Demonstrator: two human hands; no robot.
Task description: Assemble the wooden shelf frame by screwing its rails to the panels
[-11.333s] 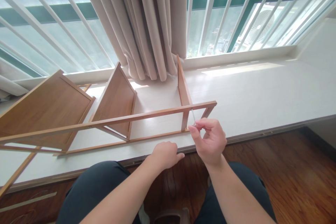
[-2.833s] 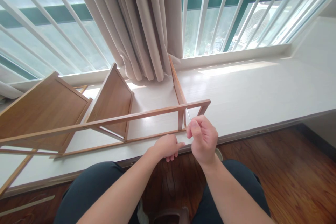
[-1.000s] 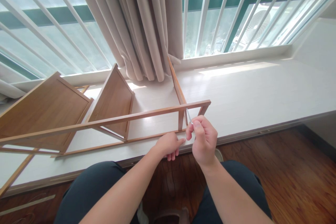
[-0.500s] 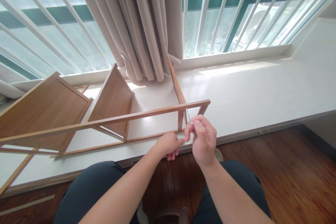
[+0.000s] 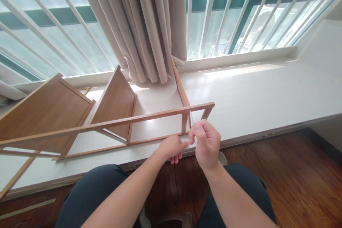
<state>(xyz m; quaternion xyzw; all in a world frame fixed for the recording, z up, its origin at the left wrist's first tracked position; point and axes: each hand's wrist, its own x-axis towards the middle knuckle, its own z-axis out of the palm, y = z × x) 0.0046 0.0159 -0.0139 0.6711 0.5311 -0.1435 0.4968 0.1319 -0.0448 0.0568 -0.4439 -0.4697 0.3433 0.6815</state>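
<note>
left hand [image 5: 171,148] now sits closer to wooden frame [image 5: 157,115], curled, contents hidden; right hand [image 5: 207,142] pinches metal tool [image 5: 191,117] against it; panels [image 5: 116,105] in, fastening seemingly unfinished.

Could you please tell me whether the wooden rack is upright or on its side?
The rack lies on its side; its panels stand on edge above the ledge.

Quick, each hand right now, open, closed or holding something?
Left hand: fingers curled, nothing visible in it; whether fully closed can't be told.
Right hand: closed, pinching a thin metal rod.
</note>
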